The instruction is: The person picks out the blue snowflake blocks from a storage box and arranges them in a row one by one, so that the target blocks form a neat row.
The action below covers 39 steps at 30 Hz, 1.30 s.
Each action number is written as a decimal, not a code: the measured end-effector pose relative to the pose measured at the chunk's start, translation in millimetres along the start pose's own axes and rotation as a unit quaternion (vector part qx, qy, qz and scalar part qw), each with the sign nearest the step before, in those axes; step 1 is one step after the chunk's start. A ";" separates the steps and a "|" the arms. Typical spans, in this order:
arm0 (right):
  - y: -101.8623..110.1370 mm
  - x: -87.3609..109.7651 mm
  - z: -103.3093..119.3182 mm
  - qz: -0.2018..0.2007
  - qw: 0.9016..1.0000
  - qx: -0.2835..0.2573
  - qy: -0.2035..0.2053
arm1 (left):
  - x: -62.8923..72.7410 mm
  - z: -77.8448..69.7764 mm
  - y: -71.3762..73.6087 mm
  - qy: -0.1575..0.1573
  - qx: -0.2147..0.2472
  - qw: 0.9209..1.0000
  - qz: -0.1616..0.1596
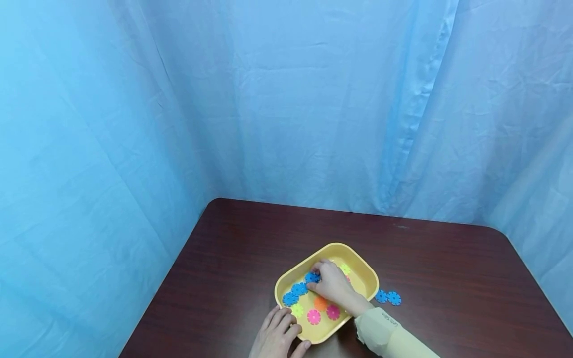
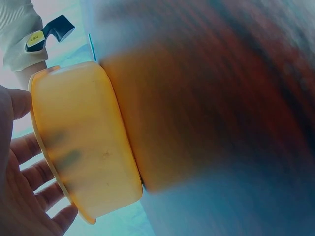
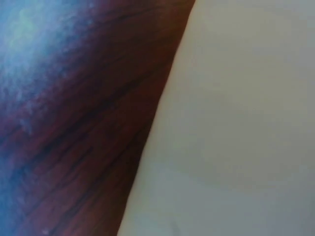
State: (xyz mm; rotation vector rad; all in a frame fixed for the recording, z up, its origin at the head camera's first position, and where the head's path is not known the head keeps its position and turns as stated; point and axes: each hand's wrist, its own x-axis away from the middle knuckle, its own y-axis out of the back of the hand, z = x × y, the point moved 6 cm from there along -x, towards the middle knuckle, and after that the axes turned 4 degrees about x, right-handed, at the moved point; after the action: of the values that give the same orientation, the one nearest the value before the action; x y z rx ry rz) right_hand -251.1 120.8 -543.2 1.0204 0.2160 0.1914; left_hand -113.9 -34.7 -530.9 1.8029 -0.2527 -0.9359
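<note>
In the head view, a yellow plastic basin [image 1: 368, 269] stands on the table with snowflake-shaped building discs inside. My right hand [image 1: 333, 284] reaches into it; thumb and fingers pinch a blue snowflake disc [image 1: 312, 278] near the far left wall. More blue discs [image 1: 290, 299] continue in a row toward the near left corner. My left hand [image 1: 278, 332] rests on the basin's near left rim, thumb spread apart. The left wrist view has that hand's fingers [image 2: 38, 174] spread along the rim of the basin [image 2: 93, 142]. A pale sleeve [image 3: 236, 118] fills much of the right wrist view, hiding the right hand.
Pink discs [image 1: 314, 316], an orange disc [image 1: 320, 303] and yellow-green discs [image 1: 297, 311] lie on the basin floor. Two blue discs [image 1: 394, 298] sit on the dark wooden table [image 1: 452, 278] right of the basin. Blue curtains [image 1: 313, 109] surround the table's far and left sides.
</note>
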 end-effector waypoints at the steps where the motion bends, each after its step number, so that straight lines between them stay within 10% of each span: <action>1: 1.0 0.2 0.2 -0.001 1.000 0.000 0.001 | 0.1 0.0 -0.1 0.000 -0.001 1.000 0.000; 39: 61.8 10.5 -6.2 -0.015 0.998 -0.054 -0.029 | 1.1 0.3 -0.7 0.002 -0.002 1.000 0.002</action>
State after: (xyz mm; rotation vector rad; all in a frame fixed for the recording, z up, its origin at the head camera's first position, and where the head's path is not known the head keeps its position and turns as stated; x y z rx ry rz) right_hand -246.2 160.1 -494.2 0.9136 0.1659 0.1445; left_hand -113.6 -35.3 -532.0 1.8001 -0.2509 -0.9288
